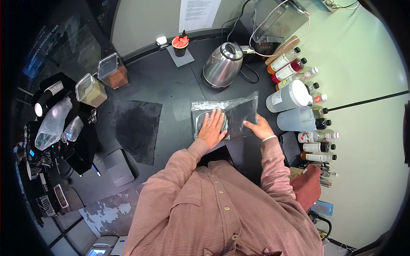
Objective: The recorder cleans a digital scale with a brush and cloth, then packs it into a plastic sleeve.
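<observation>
A clear plastic bag (237,112) lies on the dark counter in front of me, with a dark, flat, folded item (199,119) in its left part. My left hand (212,128) rests flat on that part, its fingers a little apart. The bag's right side is pinched between the thumb and fingers of my right hand (258,127). To the left, a dark cloth (137,131) is spread on the counter, apart from both hands.
A steel electric kettle (223,65) stands behind the bag. Bottles (290,70) and plastic pitchers (285,97) line the right wall. At left are lidded containers (92,91) and a closed silver device (118,168). A cup (180,48) with red packets stands at the back.
</observation>
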Available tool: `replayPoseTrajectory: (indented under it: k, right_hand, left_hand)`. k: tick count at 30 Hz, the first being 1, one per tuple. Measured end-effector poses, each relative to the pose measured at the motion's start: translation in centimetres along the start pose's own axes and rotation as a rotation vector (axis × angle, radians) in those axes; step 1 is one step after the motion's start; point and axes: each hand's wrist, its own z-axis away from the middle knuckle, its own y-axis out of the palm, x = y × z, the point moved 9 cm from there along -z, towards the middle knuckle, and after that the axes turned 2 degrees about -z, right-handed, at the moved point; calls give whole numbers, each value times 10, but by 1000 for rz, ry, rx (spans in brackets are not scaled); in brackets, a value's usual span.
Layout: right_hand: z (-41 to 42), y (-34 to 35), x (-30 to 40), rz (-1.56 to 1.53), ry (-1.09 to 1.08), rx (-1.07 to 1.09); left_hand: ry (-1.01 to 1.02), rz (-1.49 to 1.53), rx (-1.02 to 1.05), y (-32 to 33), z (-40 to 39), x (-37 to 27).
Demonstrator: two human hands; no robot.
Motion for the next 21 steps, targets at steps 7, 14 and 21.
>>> replayPoseTrajectory:
  k: [7,14,21]
  right_hand:
    - [62,-24,107,-11,-392,42]
    - [123,59,158,776,-1218,67]
    - [58,79,-22,1170,-682,228]
  left_hand:
    - [-491,427,-287,-72,45,72]
    - [-830,1367,-535,-119,74,138]
    - [-291,89,-296,-133,53,81]
